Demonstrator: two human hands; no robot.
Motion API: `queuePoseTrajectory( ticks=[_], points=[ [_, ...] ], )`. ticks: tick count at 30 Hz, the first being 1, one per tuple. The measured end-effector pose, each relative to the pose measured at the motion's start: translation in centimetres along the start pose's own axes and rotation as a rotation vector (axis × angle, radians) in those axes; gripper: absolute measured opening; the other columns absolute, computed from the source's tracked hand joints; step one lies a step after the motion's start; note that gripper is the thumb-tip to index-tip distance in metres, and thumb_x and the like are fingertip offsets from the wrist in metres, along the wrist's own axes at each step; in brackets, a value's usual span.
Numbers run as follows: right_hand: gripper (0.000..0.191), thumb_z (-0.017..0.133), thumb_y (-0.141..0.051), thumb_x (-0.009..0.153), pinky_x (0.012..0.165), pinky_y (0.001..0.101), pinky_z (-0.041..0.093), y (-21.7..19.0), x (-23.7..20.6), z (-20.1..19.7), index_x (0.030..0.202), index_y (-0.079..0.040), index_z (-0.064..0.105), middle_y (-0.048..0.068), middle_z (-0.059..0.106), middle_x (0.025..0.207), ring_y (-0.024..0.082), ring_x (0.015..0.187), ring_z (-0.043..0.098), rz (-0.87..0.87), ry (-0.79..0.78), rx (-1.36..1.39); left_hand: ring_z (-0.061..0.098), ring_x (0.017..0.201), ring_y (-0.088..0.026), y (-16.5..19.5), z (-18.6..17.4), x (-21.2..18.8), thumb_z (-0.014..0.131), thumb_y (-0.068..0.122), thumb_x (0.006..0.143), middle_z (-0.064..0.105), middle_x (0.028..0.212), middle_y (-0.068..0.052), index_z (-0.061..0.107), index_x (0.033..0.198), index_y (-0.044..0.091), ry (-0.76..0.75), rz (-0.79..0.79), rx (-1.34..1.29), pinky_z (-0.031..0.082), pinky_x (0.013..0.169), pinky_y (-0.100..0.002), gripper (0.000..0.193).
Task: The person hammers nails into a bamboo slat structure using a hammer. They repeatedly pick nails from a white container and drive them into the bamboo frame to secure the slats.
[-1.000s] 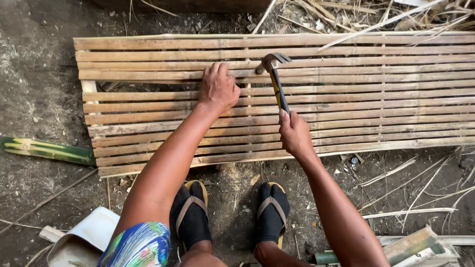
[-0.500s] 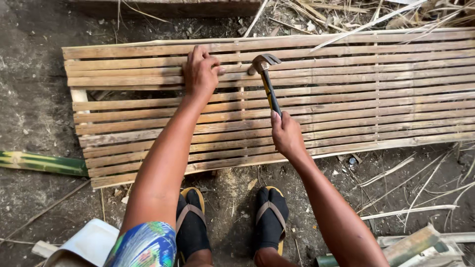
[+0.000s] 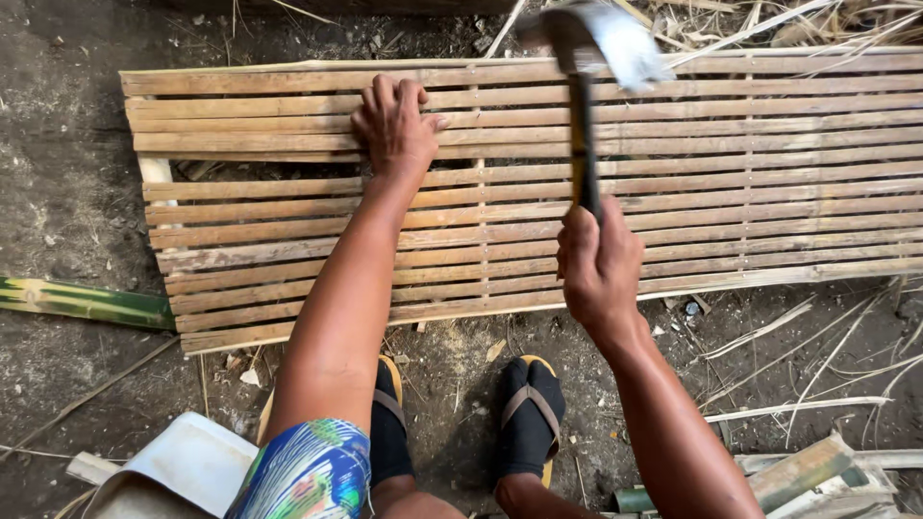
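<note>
A panel of bamboo slats [image 3: 769, 163] lies flat on the dirt in front of me. My left hand [image 3: 396, 125] presses down on the upper slats near the panel's left part, fingers spread. My right hand [image 3: 598, 264] grips the handle of a claw hammer [image 3: 586, 58]. The hammer is lifted, its blurred metal head high above the top slats to the right of my left hand. My feet in black socks and sandals [image 3: 529, 423] stand just below the panel's near edge.
A green bamboo pole [image 3: 82, 300] lies on the ground at the left. A white plastic container [image 3: 183, 466] sits at the bottom left. Bamboo offcuts [image 3: 808, 471] and thin strips lie at the lower right, dry scraps along the top.
The hammer head has risen from the slats to high above them. My left hand has stayed pressed on the upper slats.
</note>
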State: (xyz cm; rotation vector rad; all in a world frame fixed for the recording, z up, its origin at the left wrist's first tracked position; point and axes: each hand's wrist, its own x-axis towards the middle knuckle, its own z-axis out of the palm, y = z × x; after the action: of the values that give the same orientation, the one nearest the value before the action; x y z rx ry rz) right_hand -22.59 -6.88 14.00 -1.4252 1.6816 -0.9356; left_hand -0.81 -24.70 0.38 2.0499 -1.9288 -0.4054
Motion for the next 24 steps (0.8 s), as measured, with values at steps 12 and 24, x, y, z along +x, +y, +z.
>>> queuePoseTrajectory(
  ticks=[12, 24],
  points=[
    [0.041, 0.051, -0.044, 0.114, 0.048, 0.0317, 0.035, 1.2, 1.5, 0.1, 0.111, -0.004, 0.049, 0.003, 0.044, 0.071, 0.012, 0.055, 0.038, -0.224, 0.074, 0.584, 0.042, 0.121, -0.027, 0.5, -2.3, 0.7, 0.092, 0.045, 0.070, 0.046, 0.122, -0.005, 0.055, 0.110, 0.020, -0.139, -0.224, -0.128, 0.033, 0.101, -0.049, 0.060],
    [0.040, 0.042, -0.037, 0.112, 0.045, 0.0283, 0.040, 2.3, 0.7, 0.2, 0.096, -0.002, 0.053, -0.002, 0.050, 0.062, 0.009, 0.052, 0.049, -0.034, -0.003, 0.052, 0.047, 0.123, -0.038, -1.5, -4.0, -2.6, 0.088, 0.028, 0.083, 0.053, 0.128, -0.016, 0.059, 0.124, 0.010, 0.159, 0.031, -0.361, 0.037, 0.103, -0.051, 0.053]
  ],
)
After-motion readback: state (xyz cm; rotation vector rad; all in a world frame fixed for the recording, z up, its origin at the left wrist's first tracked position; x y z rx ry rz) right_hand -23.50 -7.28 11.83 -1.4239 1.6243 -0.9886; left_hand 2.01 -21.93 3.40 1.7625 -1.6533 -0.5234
